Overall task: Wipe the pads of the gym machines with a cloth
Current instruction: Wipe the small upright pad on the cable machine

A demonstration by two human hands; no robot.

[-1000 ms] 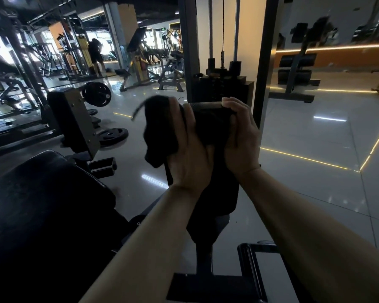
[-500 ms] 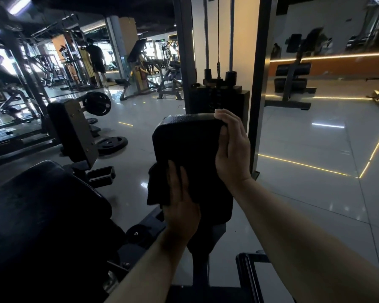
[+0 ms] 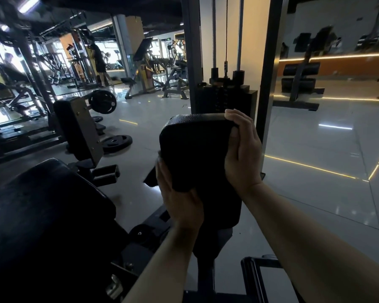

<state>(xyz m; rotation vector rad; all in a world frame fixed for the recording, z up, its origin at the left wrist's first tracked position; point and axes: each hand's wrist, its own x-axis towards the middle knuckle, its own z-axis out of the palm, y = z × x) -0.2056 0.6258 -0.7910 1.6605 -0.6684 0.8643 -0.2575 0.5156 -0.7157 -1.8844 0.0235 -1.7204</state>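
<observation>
An upright pad (image 3: 197, 149) stands in the middle on a post. The right hand (image 3: 242, 154) grips its upper right edge; the left hand (image 3: 179, 197) presses a cloth (image 3: 153, 178) against its lower left side. Behind the pad stands a weight stack (image 3: 225, 101) between two frame posts. To the left lies a larger seat pad (image 3: 44, 204), and beyond it a smaller pad (image 3: 74, 125) with weight plates (image 3: 116, 142) on the floor (image 3: 315, 149) beside it.

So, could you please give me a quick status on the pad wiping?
Left hand presses dark cloth on black upright pad. Right hand grips pad's top corner. Nothing obstructing.
</observation>
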